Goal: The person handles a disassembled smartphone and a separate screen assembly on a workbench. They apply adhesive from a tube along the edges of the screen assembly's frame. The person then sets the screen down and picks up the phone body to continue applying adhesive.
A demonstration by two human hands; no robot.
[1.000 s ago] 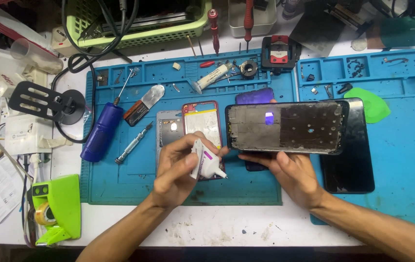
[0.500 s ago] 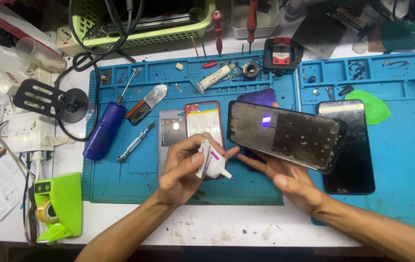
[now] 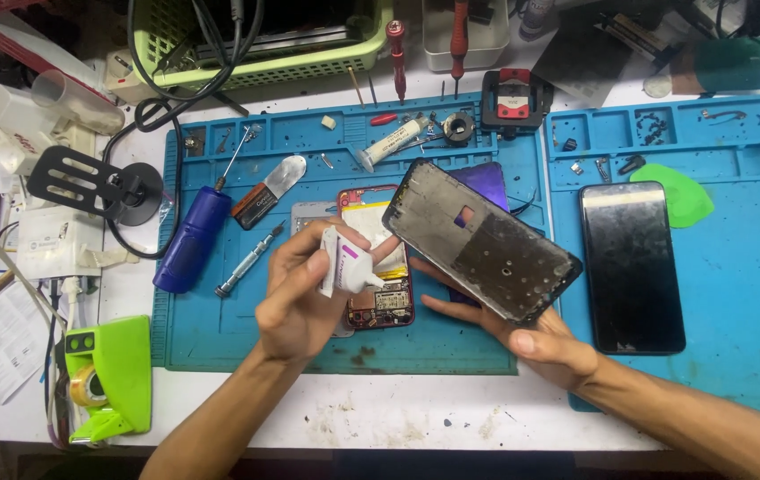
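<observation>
The black phone frame has swung: a second ago it lay level, long axis running left-right across the mat; now it sits diagonal, long axis from far-left to near-right, far-left corner raised, inner side (cutouts, small holes) facing up toward the camera. That reads as the panel being turned to present a different edge to the tube, as a judgement.

The right hand supports it from beneath, fingers spread open under the near-right end, thumb at the edge; a cradle, not a clamp. It is held above the blue work mat, over the purple back cover.

The left hand is closed around a small white glue tube, thumb and fingers pinching it, nozzle aimed right toward the frame's near-left edge, close but not touching as far as can be seen.

Directly under the tube: an opened red phone body, battery and board exposed. Well to the right, a dark phone lies flat with its long axis near-far, a green pick beside it. Left: blue screwdriver, green tape dispenser.
</observation>
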